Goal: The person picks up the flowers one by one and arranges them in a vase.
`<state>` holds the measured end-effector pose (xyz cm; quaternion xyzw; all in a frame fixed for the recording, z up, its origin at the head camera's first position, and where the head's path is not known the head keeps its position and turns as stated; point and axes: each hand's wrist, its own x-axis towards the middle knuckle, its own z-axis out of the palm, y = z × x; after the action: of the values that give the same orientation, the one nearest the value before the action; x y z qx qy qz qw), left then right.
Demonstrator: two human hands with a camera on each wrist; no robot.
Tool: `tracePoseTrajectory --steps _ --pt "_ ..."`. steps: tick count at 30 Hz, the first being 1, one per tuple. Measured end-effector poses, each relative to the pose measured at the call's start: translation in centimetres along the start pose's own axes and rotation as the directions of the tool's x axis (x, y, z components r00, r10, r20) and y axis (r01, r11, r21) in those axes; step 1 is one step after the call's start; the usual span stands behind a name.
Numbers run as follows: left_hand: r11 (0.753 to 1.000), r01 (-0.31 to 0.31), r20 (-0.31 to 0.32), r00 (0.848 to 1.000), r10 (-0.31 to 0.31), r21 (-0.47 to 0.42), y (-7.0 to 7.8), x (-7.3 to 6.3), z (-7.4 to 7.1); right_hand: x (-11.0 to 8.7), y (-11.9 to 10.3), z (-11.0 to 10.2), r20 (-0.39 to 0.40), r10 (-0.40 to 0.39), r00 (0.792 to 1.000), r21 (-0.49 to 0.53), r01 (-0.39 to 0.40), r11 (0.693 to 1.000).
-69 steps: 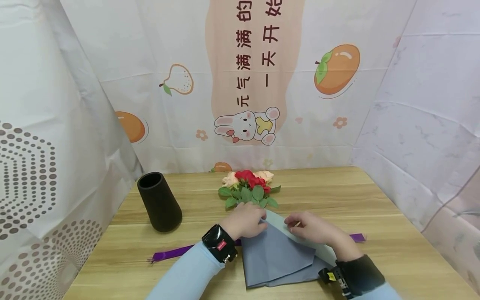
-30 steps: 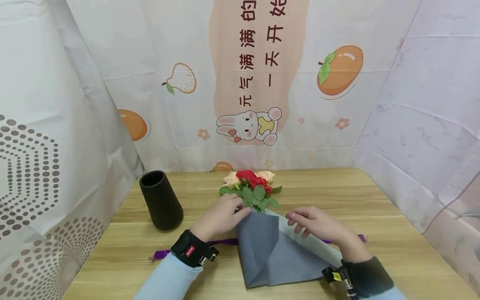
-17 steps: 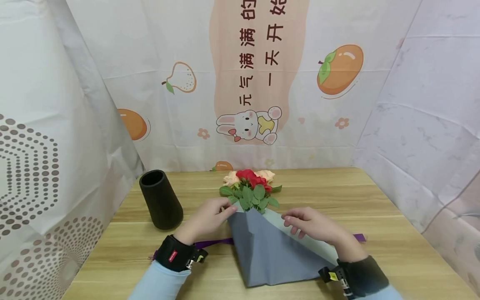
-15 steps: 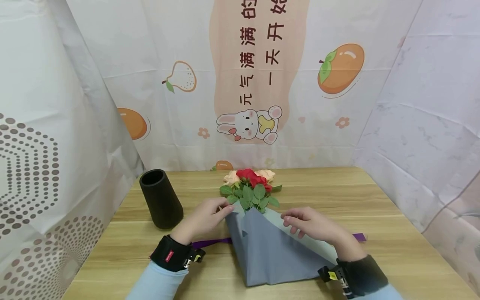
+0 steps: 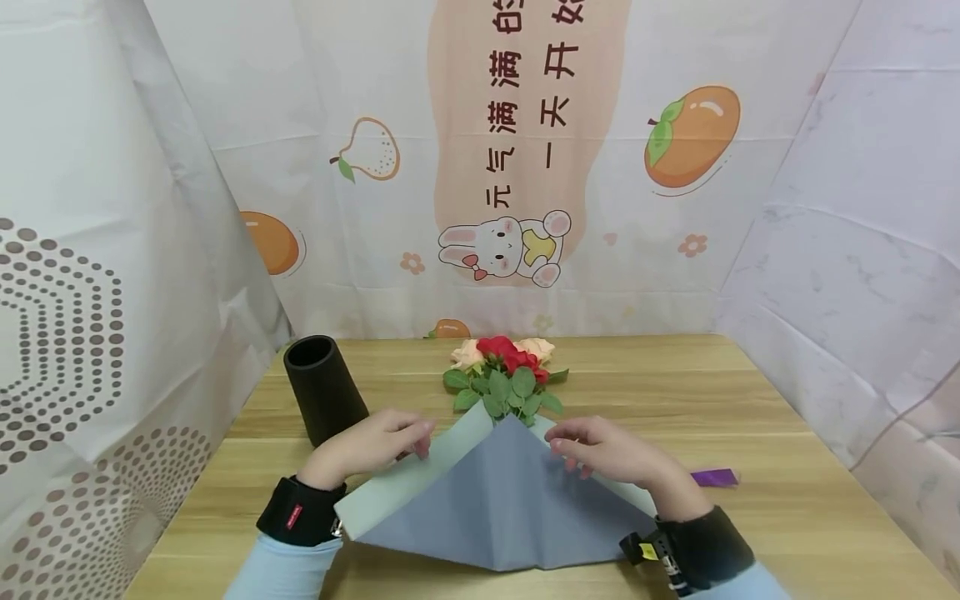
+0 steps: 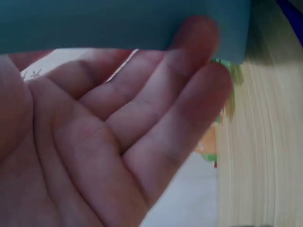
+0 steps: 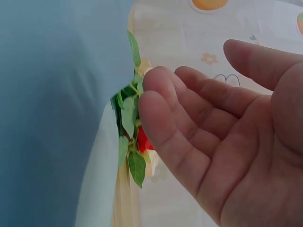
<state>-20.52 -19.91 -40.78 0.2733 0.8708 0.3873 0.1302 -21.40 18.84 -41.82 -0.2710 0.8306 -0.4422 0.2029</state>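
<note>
A sheet of blue-grey wrapping paper (image 5: 517,500) with a pale green underside lies folded up over the stems of a rose bunch (image 5: 510,360), red and peach blooms with green leaves showing beyond its peak. My left hand (image 5: 375,446) is at the paper's left pale border, fingers loosely bent; in the left wrist view, the fingertips (image 6: 196,38) meet the paper edge and no pinch shows. My right hand (image 5: 607,450) hovers at the right border with relaxed fingers, holding nothing; in the right wrist view, its fingertips (image 7: 156,111) are beside the leaves.
A black vase (image 5: 322,392) stands left, just behind my left hand. The end of a purple ribbon (image 5: 714,477) sticks out right of the paper on the wooden table (image 5: 795,517). A printed curtain (image 5: 360,275) closes off the back.
My left hand has drawn the paper's left flap outward to the left, and the paper now spreads wide over the ribbon's left part. The right hand has hardly moved.
</note>
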Motion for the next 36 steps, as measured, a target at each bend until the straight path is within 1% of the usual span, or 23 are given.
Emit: tracePoseTrajectory --steps 5,8,13,19,22,26,30,36 --pt "0.999 0.035 0.058 0.998 -0.037 0.030 -0.6 -1.2 -0.4 0.7 -0.2 0.7 0.025 0.002 1.000 -0.005 -0.001 1.000" --pt "0.999 0.038 0.086 0.995 -0.041 0.034 -1.0 -1.8 -0.4 1.0 -0.4 1.2 0.032 0.002 0.999 -0.005 -0.002 1.000" --pt "0.996 0.051 0.107 0.993 -0.058 0.068 -1.7 -2.7 -0.5 1.7 -0.8 2.1 0.048 -0.010 0.999 -0.002 0.010 1.000" --pt "0.990 0.061 0.095 0.993 -0.073 0.129 -2.5 -3.4 -0.6 2.3 -1.1 3.2 0.066 0.011 0.998 -0.027 -0.009 1.000" --pt "0.987 0.062 0.087 0.993 -0.076 0.148 -2.8 -3.8 -0.7 2.6 -1.2 3.7 0.083 0.004 0.997 -0.016 -0.003 1.000" --pt "0.987 0.066 0.077 0.994 -0.078 0.150 -3.2 -4.3 -0.9 2.9 -1.4 4.2 0.099 -0.011 0.995 -0.002 0.011 1.000" --pt "0.988 0.071 0.066 0.995 -0.080 0.139 -3.2 -4.6 -1.0 3.1 -1.5 4.4 0.098 -0.004 0.995 -0.019 0.006 1.000" --pt "0.986 0.105 0.012 0.994 -0.108 0.132 -2.8 -5.4 -1.6 3.2 -1.3 4.7 0.108 0.009 0.994 -0.023 -0.006 1.000"
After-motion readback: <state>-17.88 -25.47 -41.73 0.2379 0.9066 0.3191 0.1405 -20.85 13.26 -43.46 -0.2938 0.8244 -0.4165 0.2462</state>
